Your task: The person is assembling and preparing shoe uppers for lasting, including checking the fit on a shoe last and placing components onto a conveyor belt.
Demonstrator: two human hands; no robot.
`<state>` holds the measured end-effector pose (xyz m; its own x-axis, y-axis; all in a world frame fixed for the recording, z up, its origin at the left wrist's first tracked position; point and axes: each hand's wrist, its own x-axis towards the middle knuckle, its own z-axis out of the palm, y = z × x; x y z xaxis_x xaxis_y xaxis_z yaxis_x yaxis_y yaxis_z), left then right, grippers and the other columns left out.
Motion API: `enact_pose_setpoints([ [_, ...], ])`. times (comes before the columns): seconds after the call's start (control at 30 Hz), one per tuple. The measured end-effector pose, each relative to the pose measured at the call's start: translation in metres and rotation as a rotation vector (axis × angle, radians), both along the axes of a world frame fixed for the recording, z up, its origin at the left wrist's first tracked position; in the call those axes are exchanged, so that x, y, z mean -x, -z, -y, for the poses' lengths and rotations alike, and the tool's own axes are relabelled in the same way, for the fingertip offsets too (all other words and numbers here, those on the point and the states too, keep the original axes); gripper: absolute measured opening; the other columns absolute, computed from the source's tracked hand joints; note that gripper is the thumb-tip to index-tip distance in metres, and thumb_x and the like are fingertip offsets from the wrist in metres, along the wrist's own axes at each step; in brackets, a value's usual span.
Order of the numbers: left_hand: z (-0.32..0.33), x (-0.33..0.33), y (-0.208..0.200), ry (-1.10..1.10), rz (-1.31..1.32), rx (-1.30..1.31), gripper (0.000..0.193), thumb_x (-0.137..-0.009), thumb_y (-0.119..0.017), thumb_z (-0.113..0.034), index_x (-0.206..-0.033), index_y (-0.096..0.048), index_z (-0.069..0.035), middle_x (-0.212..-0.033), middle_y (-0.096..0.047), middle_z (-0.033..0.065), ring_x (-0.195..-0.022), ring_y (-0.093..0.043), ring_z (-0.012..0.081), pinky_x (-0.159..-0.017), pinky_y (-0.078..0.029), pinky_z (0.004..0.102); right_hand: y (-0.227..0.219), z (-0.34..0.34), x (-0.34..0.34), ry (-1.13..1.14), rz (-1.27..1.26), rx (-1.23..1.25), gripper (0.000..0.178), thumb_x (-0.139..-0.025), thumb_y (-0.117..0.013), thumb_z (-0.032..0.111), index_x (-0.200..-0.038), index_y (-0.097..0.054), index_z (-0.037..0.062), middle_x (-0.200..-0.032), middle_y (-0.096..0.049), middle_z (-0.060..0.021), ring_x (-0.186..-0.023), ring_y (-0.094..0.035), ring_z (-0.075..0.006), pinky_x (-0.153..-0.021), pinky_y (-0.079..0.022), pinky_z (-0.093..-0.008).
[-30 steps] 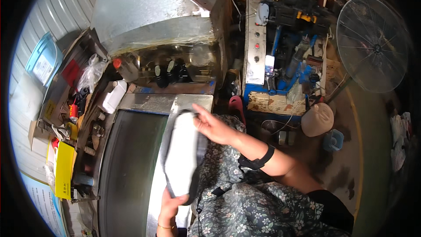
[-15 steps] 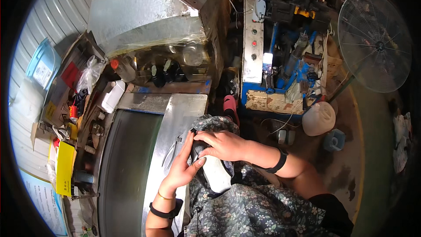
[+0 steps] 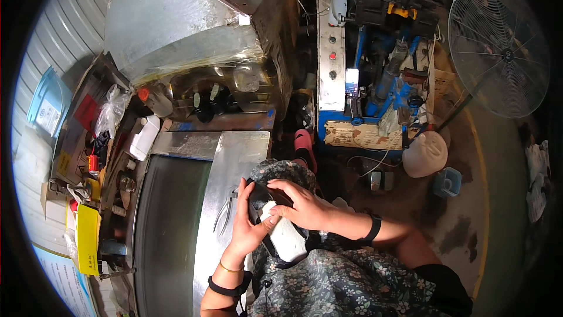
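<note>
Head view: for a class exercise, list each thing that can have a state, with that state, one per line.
Left hand, gripping
Right hand, gripping
Shoe piece, held in both hands
Tweezers-like tool, lying on metal plate
Phone, screen lit
Orange-capped bottle, closed
Blue floor tub, open-topped
Fan, whether spinning unclear

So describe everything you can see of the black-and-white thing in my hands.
The black-and-white thing looks like a shoe part: a long white face, rounded at the near end, edged in dark material. It slants over the flowered garment, white side up. The left hand and right hand hold its far end, partly hiding it.
</note>
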<state>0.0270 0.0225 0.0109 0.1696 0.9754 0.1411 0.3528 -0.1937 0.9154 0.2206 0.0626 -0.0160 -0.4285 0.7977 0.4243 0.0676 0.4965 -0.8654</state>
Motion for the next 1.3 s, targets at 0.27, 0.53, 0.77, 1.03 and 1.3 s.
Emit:
enact_pose_setpoints([
  [0.27,-0.002,0.005,-0.002,0.007,0.068,0.049,0.087,-0.080,-0.081,-0.009,-0.151,-0.032,-0.005,-0.163,-0.013,0.0226,-0.150,-0.020,0.0313,-0.119,-0.025,0.0402,-0.006,0.001,0.009,0.164,0.096,-0.128,0.043,-0.090,-0.069,0.018,-0.127,-0.056,0.0003,-0.122,-0.061,-0.0216,-0.108,-0.063,-0.0393,-0.088,-0.054,-0.0436],
  [0.53,0.011,0.005,0.002,-0.048,0.145,0.063,0.089,-0.080,-0.080,-0.012,-0.153,-0.030,-0.005,-0.164,-0.013,0.0211,-0.150,-0.019,0.0299,-0.120,-0.022,0.0398,-0.003,0.002,0.017,0.203,0.015,-0.230,0.030,-0.088,-0.070,0.009,-0.115,-0.063,0.0026,-0.099,-0.071,-0.0176,-0.089,-0.071,-0.0343,-0.074,-0.058,-0.0388],
  [0.77,0.011,0.014,0.008,-0.053,0.220,0.073,0.090,-0.079,-0.081,-0.012,-0.152,-0.030,-0.002,-0.163,-0.016,0.0200,-0.150,-0.020,0.0301,-0.121,-0.019,0.0405,-0.037,-0.007,0.026,0.052,0.138,-0.325,0.036,-0.086,-0.072,0.020,-0.118,-0.064,0.0056,-0.116,-0.068,-0.0133,-0.098,-0.069,-0.0340,-0.081,-0.057,-0.0391],
  [1.03,0.022,-0.004,0.012,-0.172,0.223,-0.012,0.088,-0.075,-0.084,-0.008,-0.148,-0.035,-0.001,-0.160,-0.025,0.0179,-0.146,-0.028,0.0289,-0.119,-0.026,0.0408,-0.030,-0.014,0.029,-0.003,0.219,-0.396,0.026,-0.084,-0.074,0.021,-0.102,-0.066,0.0044,-0.098,-0.072,-0.0113,-0.086,-0.072,-0.0266,-0.070,-0.057,-0.0367],
  [1.3,0.013,0.002,0.014,-0.180,0.120,-0.035,0.079,-0.076,-0.083,-0.016,-0.143,-0.043,-0.002,-0.159,-0.026,0.0251,-0.147,-0.028,0.0343,-0.117,-0.027,0.0424,-0.014,0.009,0.005,-0.059,-0.045,0.114,0.053,-0.091,-0.070,0.020,-0.137,-0.052,0.0026,-0.135,-0.058,-0.0207,-0.122,-0.060,-0.0323,-0.100,-0.049,-0.0381],
])
